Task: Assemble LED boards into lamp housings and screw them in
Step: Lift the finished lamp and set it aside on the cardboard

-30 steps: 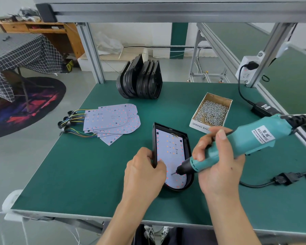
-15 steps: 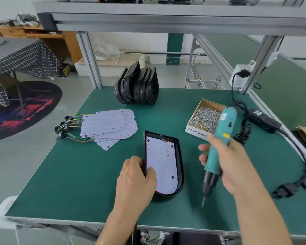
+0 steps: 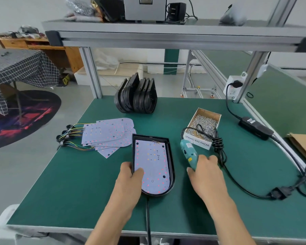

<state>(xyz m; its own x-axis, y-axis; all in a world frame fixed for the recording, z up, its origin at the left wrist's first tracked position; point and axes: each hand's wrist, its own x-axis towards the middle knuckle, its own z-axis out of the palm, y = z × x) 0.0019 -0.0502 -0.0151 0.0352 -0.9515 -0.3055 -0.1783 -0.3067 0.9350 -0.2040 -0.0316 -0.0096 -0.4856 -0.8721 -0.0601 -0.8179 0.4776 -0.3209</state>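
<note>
**Driver going down, housing held steady**

While the left hand (image 3: 131, 179) grips the near left edge of the lamp housing (image 3: 171, 167), thumb resting on the LED board (image 3: 152, 167) seated inside it, the right hand (image 3: 204, 172) is wrapped around the teal electric screwdriver (image 3: 188, 152) just to the right, low at the bench (image 3: 78, 183). Whether the tool already rests on the mat cannot be told. The step in hand looks like parking the driver between screws. To do it well, lay it flat with its cord (image 3: 219, 147) clear of the housing, so nothing drags the board out of its seat, and keep the left thumb pressing lightly until the board is fully fastened. Behind the driver sits the box of screws (image 3: 204, 123), the cord looped over its near corner. Spare LED boards (image 3: 106, 133) fan out to the left, and empty housings (image 3: 136, 96) stand stacked at the far edge.
</note>
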